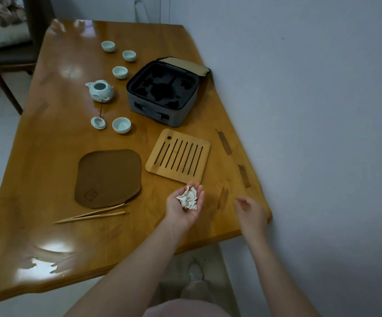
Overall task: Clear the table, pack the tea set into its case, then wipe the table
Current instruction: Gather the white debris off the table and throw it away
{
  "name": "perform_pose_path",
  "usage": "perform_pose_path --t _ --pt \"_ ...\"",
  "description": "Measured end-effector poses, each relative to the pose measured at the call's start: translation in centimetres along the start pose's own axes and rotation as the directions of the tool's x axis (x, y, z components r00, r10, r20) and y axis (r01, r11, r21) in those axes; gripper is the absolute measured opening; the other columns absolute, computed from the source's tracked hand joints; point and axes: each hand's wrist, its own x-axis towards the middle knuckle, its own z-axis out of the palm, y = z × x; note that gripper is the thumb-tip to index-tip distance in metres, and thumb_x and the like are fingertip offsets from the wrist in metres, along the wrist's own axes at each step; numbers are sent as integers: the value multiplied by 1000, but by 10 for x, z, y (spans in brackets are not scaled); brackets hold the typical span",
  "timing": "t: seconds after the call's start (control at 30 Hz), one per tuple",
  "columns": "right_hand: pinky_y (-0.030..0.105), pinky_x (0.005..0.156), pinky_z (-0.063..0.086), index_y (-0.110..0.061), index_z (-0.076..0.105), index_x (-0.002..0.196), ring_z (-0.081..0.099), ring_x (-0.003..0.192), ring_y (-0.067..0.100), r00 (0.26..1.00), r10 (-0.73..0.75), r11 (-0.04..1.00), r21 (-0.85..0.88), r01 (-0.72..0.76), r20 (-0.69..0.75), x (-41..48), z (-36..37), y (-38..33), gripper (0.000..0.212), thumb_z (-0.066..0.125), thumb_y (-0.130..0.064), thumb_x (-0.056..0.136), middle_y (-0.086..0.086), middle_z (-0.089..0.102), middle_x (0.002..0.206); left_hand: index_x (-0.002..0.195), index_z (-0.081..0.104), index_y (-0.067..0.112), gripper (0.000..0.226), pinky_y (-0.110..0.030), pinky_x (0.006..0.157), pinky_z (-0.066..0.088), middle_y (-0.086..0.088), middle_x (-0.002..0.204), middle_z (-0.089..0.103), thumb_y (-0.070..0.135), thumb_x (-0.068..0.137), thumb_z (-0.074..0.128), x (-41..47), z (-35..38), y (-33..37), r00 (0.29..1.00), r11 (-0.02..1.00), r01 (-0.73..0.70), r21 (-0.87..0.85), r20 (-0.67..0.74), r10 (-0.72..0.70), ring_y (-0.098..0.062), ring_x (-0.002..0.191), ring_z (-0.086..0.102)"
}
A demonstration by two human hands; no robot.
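My left hand [183, 207] lies palm up over the table's near right part and carries a crumpled white tissue [188, 197] on straight fingers. To its right my right hand [250, 210] hovers near the table edge, fingers loosely curled, holding nothing. A pale celadon teapot [100, 90] stands without its lid; the lid [98, 123] lies nearer, tied by a cord. Several matching cups stand around, one [121, 125] beside the lid. The grey case [162, 91] sits open with empty black foam slots.
A slatted bamboo tray [178, 156] lies just beyond my left hand. A brown mat [107, 178] lies to the left, with bamboo tongs [89, 216] in front of it. The wooden table [48, 156] stands against a wall on the right; a chair [9, 53] is at the far left.
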Motion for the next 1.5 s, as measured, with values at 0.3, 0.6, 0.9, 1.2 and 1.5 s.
perform_pose_path --t 0.3,0.6,0.9,1.2,1.5 --pt "22 75 38 -10 71 110 60 95 23 988 -107 914 -381 142 111 40 -13 76 23 68 -10 87 9 61 110 108 66 0 30 -40 82 55 -18 100 71 17 98 43 25 18 -29 997 999 -53 0 -54 53 -30 98 67" --pt "9 62 39 -20 72 99 57 77 -2 982 -182 983 -20 184 58 51 -24 23 11 66 -21 91 -14 61 84 107 66 1 31 -40 75 59 -16 98 72 18 99 41 49 35 -55 992 993 -112 -34 -55 110 -29 95 67" --pt "23 81 56 -40 55 130 59 97 0 839 -430 898 57 437 333 31 8 -51 40 64 -29 92 -17 63 108 103 65 2 29 -37 69 58 -16 87 67 20 94 43 47 39 -42 988 987 -155 -45 18 156 -28 78 66" --pt "18 80 54 -28 65 119 55 98 -3 747 -636 769 75 635 195 -19 79 -93 28 64 -30 92 -18 55 110 103 66 6 25 -35 85 53 -16 90 67 17 95 44 -6 11 39 970 954 -231 -190 28 240 -25 86 65" --pt "6 76 46 -27 65 118 53 106 -11 959 -186 805 593 25 212 -120 180 -194 25 49 -34 99 -17 58 119 101 68 5 27 -36 81 58 -14 96 70 16 95 44 -80 -45 176 964 955 -265 -133 -19 265 -27 79 71"
